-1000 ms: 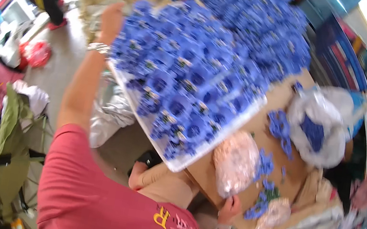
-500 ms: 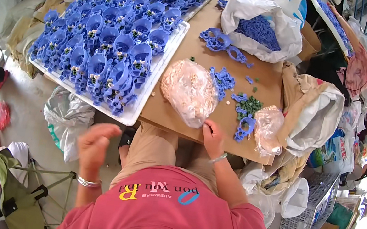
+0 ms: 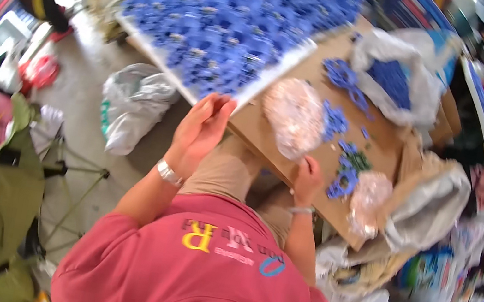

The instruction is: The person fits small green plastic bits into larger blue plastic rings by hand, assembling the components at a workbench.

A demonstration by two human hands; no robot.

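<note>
While left hand [image 3: 202, 130], loosely spread, is by the near corner of the tray [image 3: 290, 60] | right hand [image 3: 309, 175] curls at big pink bag [image 3: 294, 116], pinch unclear | steady it without bumping tray

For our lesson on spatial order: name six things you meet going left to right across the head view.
Red plastic bag, white plastic sack, left hand, large clear bag of pale pieces, smaller clear bag of pale pieces, open white-lined sack.

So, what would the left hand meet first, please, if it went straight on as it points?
The left hand would probably meet the near corner of the white tray, which bears blue pieces, though depth is unclear.
</note>
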